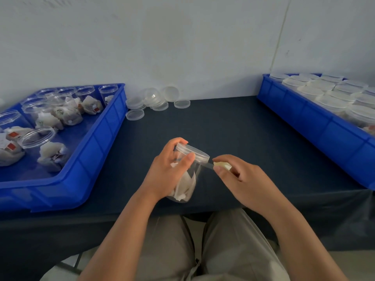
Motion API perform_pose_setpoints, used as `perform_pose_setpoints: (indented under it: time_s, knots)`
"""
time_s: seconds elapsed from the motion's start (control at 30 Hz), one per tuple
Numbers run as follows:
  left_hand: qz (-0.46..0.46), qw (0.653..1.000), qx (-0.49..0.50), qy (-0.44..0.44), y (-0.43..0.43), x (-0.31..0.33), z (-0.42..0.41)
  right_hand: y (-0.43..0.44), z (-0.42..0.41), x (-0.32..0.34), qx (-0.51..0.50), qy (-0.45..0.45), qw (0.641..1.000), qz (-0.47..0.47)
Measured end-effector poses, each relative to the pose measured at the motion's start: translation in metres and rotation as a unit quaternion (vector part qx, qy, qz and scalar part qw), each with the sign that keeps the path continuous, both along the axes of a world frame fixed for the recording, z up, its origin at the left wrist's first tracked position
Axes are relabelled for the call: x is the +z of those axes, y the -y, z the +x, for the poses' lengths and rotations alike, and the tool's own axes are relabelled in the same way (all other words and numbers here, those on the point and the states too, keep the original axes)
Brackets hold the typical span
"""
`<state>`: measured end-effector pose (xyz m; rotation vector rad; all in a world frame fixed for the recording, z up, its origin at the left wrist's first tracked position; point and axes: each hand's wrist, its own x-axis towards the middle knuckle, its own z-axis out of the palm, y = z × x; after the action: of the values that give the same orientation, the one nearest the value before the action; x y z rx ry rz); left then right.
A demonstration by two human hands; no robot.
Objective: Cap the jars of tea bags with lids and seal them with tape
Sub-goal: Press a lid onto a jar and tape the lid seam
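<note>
Far to the left of the fingers, the left blue tray (97, 159) holds open jars (37, 138) of tea bags, probably the ones waiting for lids. Behind the fingers and a little to the left, loose lids (135, 114) lie on the dark bench (223, 122), within reach for capping.

At the centre, the left hand (168, 169) grips a clear jar (188, 179) of tea bags above the near edge of the bench, with its top tilted to the right. Its fingers (178, 141) curl round the neck. The thumb lies on the wall just below the lid (192, 152), which sits on the jar. The tilt seems meant to turn the lid seam toward the other hand.

Just right of the jar, the right hand (243, 179) pinches a small tape roll (222, 166). A short clear strip runs from it to the jar under the lid rim, probably the start of the seal.

Far to the right of the fingers, the right blue tray (304, 126) holds capped jars (332, 102), apparently finished.
</note>
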<state>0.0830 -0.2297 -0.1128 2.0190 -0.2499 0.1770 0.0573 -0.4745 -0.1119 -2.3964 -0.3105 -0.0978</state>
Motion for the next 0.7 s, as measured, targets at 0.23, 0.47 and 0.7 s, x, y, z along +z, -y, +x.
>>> perform_pose_setpoints:
  time_s: [0.23, 0.47, 0.7]
  knots:
    - [-0.046, 0.996, -0.070, -0.039, -0.007, 0.002, -0.002, -0.002, 0.005, -0.005, -0.027, -0.008, 1.000, 0.007]
    - [-0.072, 0.987, -0.120, -0.078, -0.010, 0.000, 0.002, -0.011, 0.001, -0.003, 0.008, -0.016, 1.000, -0.003]
    - [-0.011, 0.998, -0.061, -0.025, -0.012, 0.000, -0.001, -0.021, -0.009, -0.003, -0.014, 0.006, 0.999, 0.041]
